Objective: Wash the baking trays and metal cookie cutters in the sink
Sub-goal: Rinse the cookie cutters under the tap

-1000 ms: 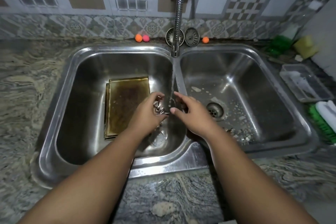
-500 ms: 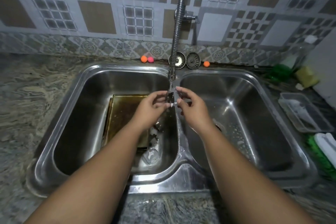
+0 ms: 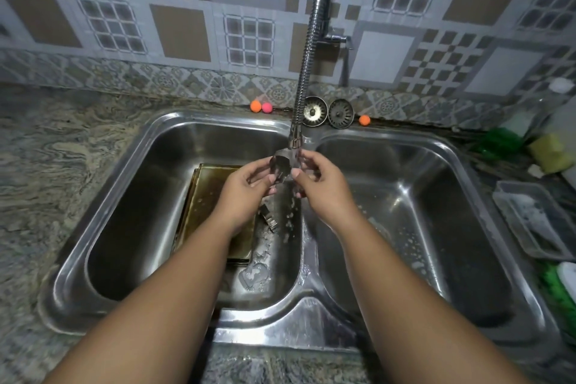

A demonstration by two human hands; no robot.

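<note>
A metal cookie cutter [image 3: 281,166] is held right under the faucet nozzle [image 3: 295,140], with water running over it. My left hand [image 3: 246,193] pinches it from the left and my right hand [image 3: 321,187] pinches it from the right. Stained, brownish baking trays [image 3: 207,196] lie stacked on the floor of the left sink basin [image 3: 131,227], partly hidden by my left forearm. More metal cookie cutters [image 3: 269,218] lie in the water beside the trays, one of them heart-shaped [image 3: 255,274].
The right basin [image 3: 436,227] holds soap suds. Two sink strainers [image 3: 328,111] and small orange and pink balls [image 3: 261,106] sit on the back ledge. A grey plastic tray [image 3: 530,221], green scrubbers [image 3: 498,143] and a yellow sponge [image 3: 551,153] are on the right counter.
Both hands lifted the cookie cutter from low in the basin up to the faucet nozzle. The view tilted upward, showing more of the tiled wall.
</note>
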